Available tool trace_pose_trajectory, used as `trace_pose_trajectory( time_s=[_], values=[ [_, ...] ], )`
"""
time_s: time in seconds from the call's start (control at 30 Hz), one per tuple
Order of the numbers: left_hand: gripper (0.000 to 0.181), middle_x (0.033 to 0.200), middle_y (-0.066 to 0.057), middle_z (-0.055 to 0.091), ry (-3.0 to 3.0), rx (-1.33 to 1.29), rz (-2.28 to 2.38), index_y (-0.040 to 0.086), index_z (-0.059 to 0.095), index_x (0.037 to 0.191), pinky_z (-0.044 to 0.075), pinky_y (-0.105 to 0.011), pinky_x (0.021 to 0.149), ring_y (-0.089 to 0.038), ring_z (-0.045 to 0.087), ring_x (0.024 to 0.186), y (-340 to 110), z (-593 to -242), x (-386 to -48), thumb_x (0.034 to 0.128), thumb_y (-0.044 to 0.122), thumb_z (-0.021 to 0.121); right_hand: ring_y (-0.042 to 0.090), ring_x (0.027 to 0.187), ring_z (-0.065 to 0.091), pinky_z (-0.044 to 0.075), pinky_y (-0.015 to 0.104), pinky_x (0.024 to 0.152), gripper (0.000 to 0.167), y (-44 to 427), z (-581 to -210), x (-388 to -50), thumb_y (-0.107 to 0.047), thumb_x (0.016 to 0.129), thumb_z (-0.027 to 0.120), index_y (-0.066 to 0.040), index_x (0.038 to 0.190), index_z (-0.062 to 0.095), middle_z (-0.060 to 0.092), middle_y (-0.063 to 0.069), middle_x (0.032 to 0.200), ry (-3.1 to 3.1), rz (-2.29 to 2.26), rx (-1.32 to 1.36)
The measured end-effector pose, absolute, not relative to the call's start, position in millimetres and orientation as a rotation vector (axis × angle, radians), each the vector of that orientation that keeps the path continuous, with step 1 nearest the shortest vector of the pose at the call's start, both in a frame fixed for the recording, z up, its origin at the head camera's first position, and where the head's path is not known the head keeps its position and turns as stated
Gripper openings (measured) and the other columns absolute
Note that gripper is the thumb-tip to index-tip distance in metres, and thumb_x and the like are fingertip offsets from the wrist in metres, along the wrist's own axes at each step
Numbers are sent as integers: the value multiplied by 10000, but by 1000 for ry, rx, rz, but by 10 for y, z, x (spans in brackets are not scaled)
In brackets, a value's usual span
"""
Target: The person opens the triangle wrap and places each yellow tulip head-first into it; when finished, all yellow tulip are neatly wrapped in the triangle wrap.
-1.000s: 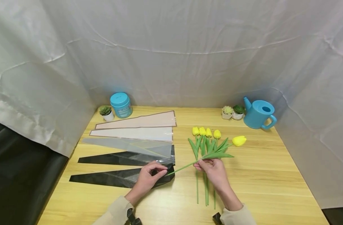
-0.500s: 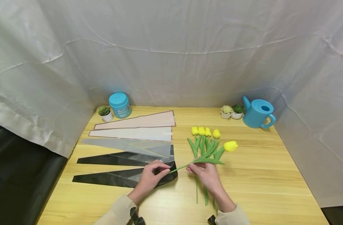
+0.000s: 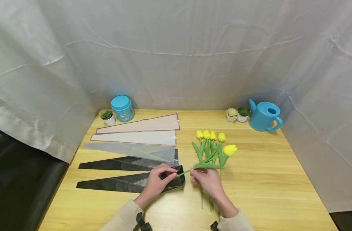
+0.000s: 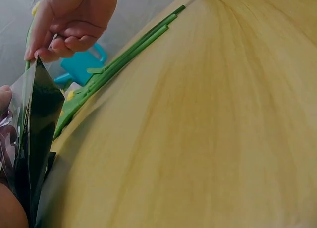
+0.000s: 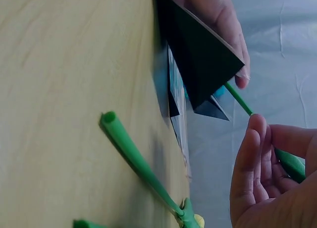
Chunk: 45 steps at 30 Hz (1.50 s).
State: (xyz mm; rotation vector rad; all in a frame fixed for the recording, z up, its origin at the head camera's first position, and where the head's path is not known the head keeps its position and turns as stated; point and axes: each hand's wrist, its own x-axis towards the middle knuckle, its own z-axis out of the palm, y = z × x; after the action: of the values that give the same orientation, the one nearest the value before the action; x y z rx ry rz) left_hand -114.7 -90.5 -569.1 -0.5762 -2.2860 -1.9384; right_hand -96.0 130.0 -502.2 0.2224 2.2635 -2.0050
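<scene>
My right hand (image 3: 207, 181) pinches the green stem of a yellow tulip (image 3: 230, 150), its head pointing right. The stem's lower end runs into the mouth of the nearest black flower sleeve (image 3: 112, 184). My left hand (image 3: 159, 179) grips this sleeve near its mouth, which gapes to the right. In the right wrist view the stem (image 5: 238, 98) passes behind the dark sleeve wall (image 5: 198, 54), so its end is hidden. Several other yellow tulips (image 3: 206, 134) lie side by side under and beyond my right hand, stems toward me.
Beyond the left hand lie another black sleeve (image 3: 106, 164), a grey one (image 3: 112, 148), a white one (image 3: 141, 137) and a pink one (image 3: 144, 123). A blue jar (image 3: 122, 109), small potted succulents (image 3: 107, 118) and a blue watering can (image 3: 263, 117) stand along the back.
My right hand has moved left with the tulip, and its stem has slid farther into the black sleeve. The sleeve's mouth has shifted slightly right with my left hand.
</scene>
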Motion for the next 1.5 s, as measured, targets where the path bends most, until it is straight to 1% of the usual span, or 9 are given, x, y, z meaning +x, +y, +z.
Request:
trace_pose_trajectory(
  time_s=[0.2, 0.37, 0.5, 0.73, 0.9, 1.1, 1.27, 1.37, 1.5],
  values=[
    [114, 997, -32, 720, -2284, -600, -1976, 167, 805, 1053, 542, -252, 699, -107, 634, 845, -922, -5637, -1129, 946, 153, 772, 180, 587, 662, 601, 352, 581, 134, 1244, -5061, -941, -69, 909, 780, 8, 1006, 729, 700, 122, 790, 2276, -1972, 229],
    [114, 985, -43, 719, -2282, -600, -1966, 153, 806, 1053, 547, -261, 683, -104, 630, 815, -904, -5633, -1129, 945, 136, 771, 173, 463, 560, 430, 228, 441, 198, 1204, -5094, -944, -101, 904, 794, 8, 1054, 724, 628, 120, 675, 2308, -1940, 198],
    [109, 994, -22, 724, -2294, -583, -1935, 166, 807, 1046, 547, -257, 705, -99, 630, 828, -864, -5613, -1145, 942, 153, 777, 152, 392, 472, 359, 217, 406, 241, 1186, -5107, -956, -92, 906, 788, 22, 1105, 713, 580, 121, 591, 2325, -1932, 148],
    [107, 1005, -34, 723, -2250, -600, -1932, 155, 807, 1043, 552, -251, 722, -91, 642, 843, -795, -5597, -1173, 945, 133, 771, 159, 386, 474, 358, 226, 413, 186, 1169, -5132, -963, -142, 908, 800, -61, 1063, 737, 543, 58, 538, 2356, -1860, 130],
    [111, 985, -33, 721, -2246, -632, -1894, 166, 805, 1055, 545, -265, 709, -96, 632, 815, -770, -5570, -1189, 957, 138, 760, 145, 393, 464, 338, 207, 409, 155, 1138, -5140, -956, -151, 915, 793, -46, 1014, 735, 516, 4, 524, 2333, -1852, 147],
    [105, 999, 11, 730, -2268, -621, -1898, 202, 803, 1056, 536, -257, 715, -91, 633, 838, -762, -5530, -1209, 959, 187, 764, 102, 390, 468, 382, 218, 424, 146, 1088, -5144, -969, -147, 901, 809, -24, 940, 741, 512, -33, 531, 2292, -1887, 157],
    [109, 998, -23, 726, -2251, -630, -1906, 166, 801, 1059, 538, -267, 691, -98, 626, 813, -774, -5562, -1216, 959, 154, 759, 85, 422, 503, 412, 203, 435, 198, 1110, -5144, -966, -114, 905, 798, 7, 1048, 734, 590, -8, 604, 2209, -1919, 214],
    [107, 1008, -36, 731, -2255, -613, -1911, 157, 803, 1049, 549, -260, 704, -96, 635, 824, -781, -5590, -1219, 947, 149, 772, 94, 448, 515, 434, 208, 436, 330, 1189, -5151, -965, -88, 922, 770, 32, 1209, 658, 631, 32, 679, 2137, -1986, 262],
    [107, 1017, -52, 731, -2277, -571, -1917, 145, 806, 1042, 551, -256, 719, -96, 638, 832, -793, -5612, -1211, 937, 144, 782, 102, 451, 505, 452, 226, 430, 392, 1369, -5119, -986, -105, 950, 741, 30, 1279, 575, 619, 50, 689, 2102, -2025, 330]
  ],
)
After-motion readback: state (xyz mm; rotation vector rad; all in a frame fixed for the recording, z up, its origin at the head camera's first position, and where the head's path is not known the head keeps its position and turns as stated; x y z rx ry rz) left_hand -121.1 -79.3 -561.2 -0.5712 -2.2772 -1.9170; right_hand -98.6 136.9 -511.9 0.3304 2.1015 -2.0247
